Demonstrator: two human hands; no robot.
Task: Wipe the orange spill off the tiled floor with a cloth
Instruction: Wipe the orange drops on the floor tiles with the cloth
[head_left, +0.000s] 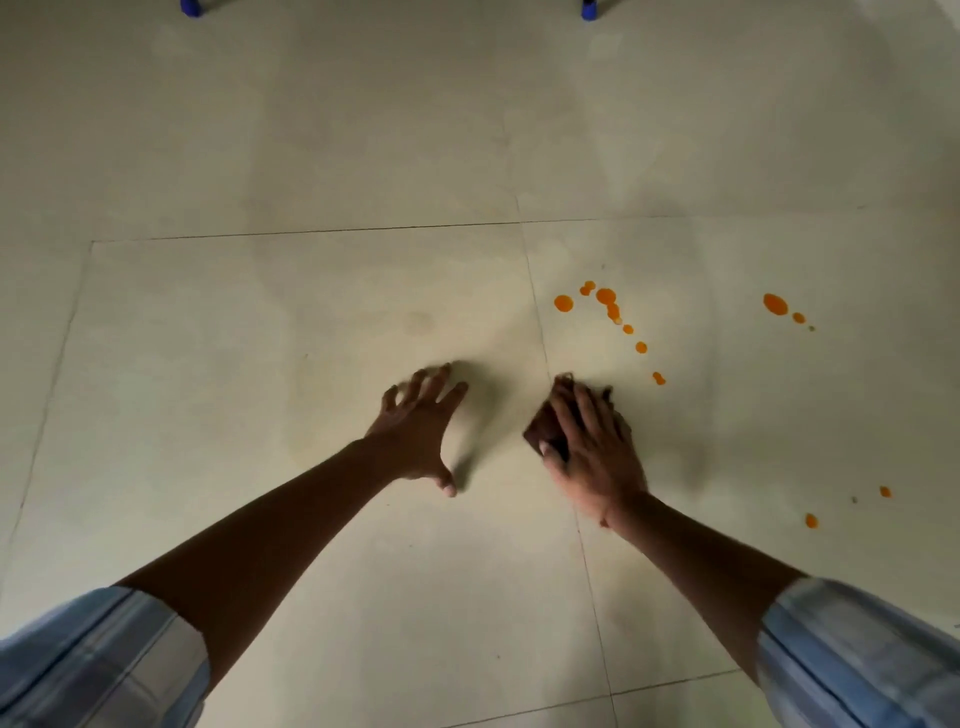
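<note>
A dark brown cloth (545, 426) lies on the pale tiled floor (311, 312) under my right hand (592, 447), whose straight fingers press it flat. Just beyond it, a trail of orange drops (605, 297) runs from upper left toward the lower right. Farther right sits another orange blot (775, 304) with a smaller one beside it. Two small orange drops (811, 520) lie at the right, near my forearm. My left hand (421, 426) rests spread on the bare tile, left of the cloth, and holds nothing.
Two blue furniture feet, one (191, 7) and the other (588, 10), stand at the far top edge. Grout lines cross the floor between large tiles. Faint damp smears show around the hands.
</note>
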